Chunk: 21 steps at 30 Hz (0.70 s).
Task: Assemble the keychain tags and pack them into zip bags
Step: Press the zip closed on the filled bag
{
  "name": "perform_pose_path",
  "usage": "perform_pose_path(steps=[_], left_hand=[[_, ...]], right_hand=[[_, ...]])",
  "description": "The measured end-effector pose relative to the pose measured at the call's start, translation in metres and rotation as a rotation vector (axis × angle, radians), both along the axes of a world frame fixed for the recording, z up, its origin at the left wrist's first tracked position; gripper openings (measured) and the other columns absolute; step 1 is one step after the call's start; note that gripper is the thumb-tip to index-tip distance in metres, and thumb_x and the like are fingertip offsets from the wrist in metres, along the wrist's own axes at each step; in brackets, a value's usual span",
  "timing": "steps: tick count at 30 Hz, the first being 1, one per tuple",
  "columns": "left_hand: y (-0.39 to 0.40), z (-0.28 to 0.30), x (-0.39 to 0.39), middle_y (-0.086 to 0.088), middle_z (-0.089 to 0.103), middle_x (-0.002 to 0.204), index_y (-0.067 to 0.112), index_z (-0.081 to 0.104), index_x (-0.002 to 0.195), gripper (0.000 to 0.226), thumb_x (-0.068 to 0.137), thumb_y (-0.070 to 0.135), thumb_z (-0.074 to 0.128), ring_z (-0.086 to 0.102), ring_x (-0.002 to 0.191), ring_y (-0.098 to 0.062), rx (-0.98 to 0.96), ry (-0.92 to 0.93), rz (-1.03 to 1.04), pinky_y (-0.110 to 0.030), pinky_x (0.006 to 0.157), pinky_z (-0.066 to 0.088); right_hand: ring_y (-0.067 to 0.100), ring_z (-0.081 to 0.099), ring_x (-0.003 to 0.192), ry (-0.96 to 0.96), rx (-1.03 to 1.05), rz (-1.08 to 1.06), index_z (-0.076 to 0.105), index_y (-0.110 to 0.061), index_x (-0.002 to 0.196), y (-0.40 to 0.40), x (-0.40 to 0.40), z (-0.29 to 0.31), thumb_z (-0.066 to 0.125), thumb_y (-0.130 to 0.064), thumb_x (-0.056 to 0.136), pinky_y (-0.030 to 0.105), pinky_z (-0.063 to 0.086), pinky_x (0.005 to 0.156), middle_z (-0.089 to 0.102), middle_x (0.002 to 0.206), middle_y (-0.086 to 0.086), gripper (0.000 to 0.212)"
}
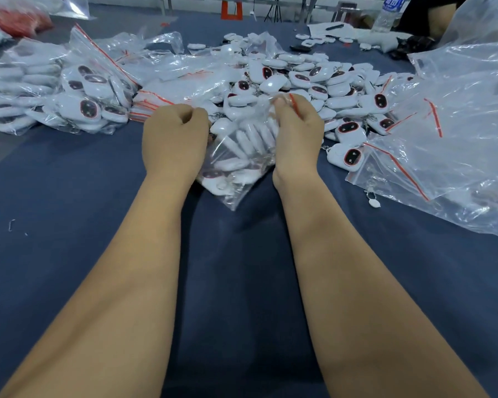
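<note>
Both forearms outstretched — left hand (174,139) and right hand (298,133) fingers pinching the zip bag (236,168)

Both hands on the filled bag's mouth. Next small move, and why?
Probably press the red zip strip shut, pinching from right hand toward left hand: the zip bag already holds a row of white tags, and both hands grip its top edge.

A dark blue worktop (69,196) carries a heap of loose white tags (308,81), filled zip bags (78,93) at left, empty bags (457,139) at right, a water bottle (388,12) at the far edge.
</note>
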<state>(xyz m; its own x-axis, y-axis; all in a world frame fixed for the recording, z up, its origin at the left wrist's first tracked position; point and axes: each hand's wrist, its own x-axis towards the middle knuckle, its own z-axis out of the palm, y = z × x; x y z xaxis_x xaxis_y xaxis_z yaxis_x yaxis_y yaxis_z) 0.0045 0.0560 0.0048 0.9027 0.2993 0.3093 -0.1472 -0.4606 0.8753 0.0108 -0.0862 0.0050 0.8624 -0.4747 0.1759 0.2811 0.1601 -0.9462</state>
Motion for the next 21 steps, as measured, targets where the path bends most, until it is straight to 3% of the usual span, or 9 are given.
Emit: perform_pose_path(steps=[3, 5, 8, 11, 16, 19, 21], left_hand=[[-0.003, 0.004, 0.001, -0.014, 0.065, 0.073, 0.006, 0.069, 0.072, 0.027, 0.078, 0.027, 0.054, 0.056, 0.062, -0.015, -0.27, 0.041, -0.11, -0.03, 0.058, 0.049], [-0.003, 0.005, 0.004, -0.001, 0.074, 0.078, 0.014, 0.072, 0.077, 0.028, 0.081, 0.037, 0.057, 0.066, 0.062, -0.014, -0.439, 0.178, -0.24, -0.026, 0.061, 0.052], [0.0, 0.004, 0.007, -0.006, 0.076, 0.1, 0.016, 0.074, 0.103, 0.064, 0.068, 0.068, 0.062, 0.072, 0.089, -0.024, -0.435, 0.426, -0.415, -0.038, 0.087, 0.055], [0.001, 0.004, 0.007, -0.013, 0.07, 0.118, 0.011, 0.069, 0.119, 0.084, 0.06, 0.071, 0.068, 0.066, 0.11, -0.033, -0.498, 0.494, -0.485, -0.045, 0.101, 0.049], [-0.001, 0.004, 0.007, -0.015, 0.071, 0.114, 0.01, 0.07, 0.118, 0.049, 0.088, 0.049, 0.064, 0.068, 0.101, -0.027, -0.557, 0.424, -0.582, -0.038, 0.096, 0.05], [0.001, 0.005, 0.008, -0.009, 0.074, 0.104, 0.015, 0.073, 0.102, 0.025, 0.094, 0.034, 0.06, 0.069, 0.097, -0.026, -0.601, 0.332, -0.516, -0.038, 0.096, 0.051], [0.001, 0.004, 0.01, -0.007, 0.072, 0.098, 0.016, 0.07, 0.096, 0.019, 0.097, 0.026, 0.054, 0.068, 0.092, -0.023, -0.699, 0.288, -0.508, -0.037, 0.091, 0.052]], right_hand=[[0.006, 0.058, 0.056, -0.049, 0.205, 0.067, 0.065, -0.009, 0.07, -0.006, -0.003, 0.005, 0.055, 0.005, 0.09, 0.017, 0.049, 0.063, 0.061, 0.062, -0.005, 0.026], [0.01, 0.062, 0.052, -0.084, 0.263, 0.17, 0.065, -0.006, 0.068, -0.006, -0.005, 0.008, 0.054, 0.008, 0.087, 0.019, 0.051, 0.055, 0.062, 0.059, -0.002, 0.026], [0.02, 0.062, 0.054, -0.103, 0.271, 0.355, 0.065, -0.004, 0.067, -0.003, -0.007, 0.009, 0.055, 0.005, 0.08, 0.031, 0.052, 0.065, 0.063, 0.06, 0.006, 0.019], [0.02, 0.062, 0.052, -0.118, 0.258, 0.418, 0.066, -0.005, 0.065, 0.001, -0.008, 0.009, 0.056, 0.0, 0.077, 0.037, 0.052, 0.072, 0.063, 0.063, 0.011, 0.016], [0.024, 0.064, 0.06, -0.111, 0.217, 0.419, 0.062, -0.01, 0.059, 0.003, -0.01, 0.011, 0.064, -0.002, 0.067, 0.029, 0.053, 0.063, 0.063, 0.063, 0.01, 0.012], [0.025, 0.056, 0.08, -0.059, 0.151, 0.257, 0.06, -0.014, 0.071, 0.001, -0.005, 0.007, 0.066, -0.007, 0.068, 0.037, 0.048, 0.076, 0.059, 0.08, 0.01, 0.01], [0.022, 0.054, 0.083, 0.006, 0.118, 0.157, 0.06, -0.015, 0.08, -0.003, -0.001, 0.005, 0.065, -0.007, 0.075, 0.038, 0.046, 0.081, 0.059, 0.084, 0.005, 0.012]])
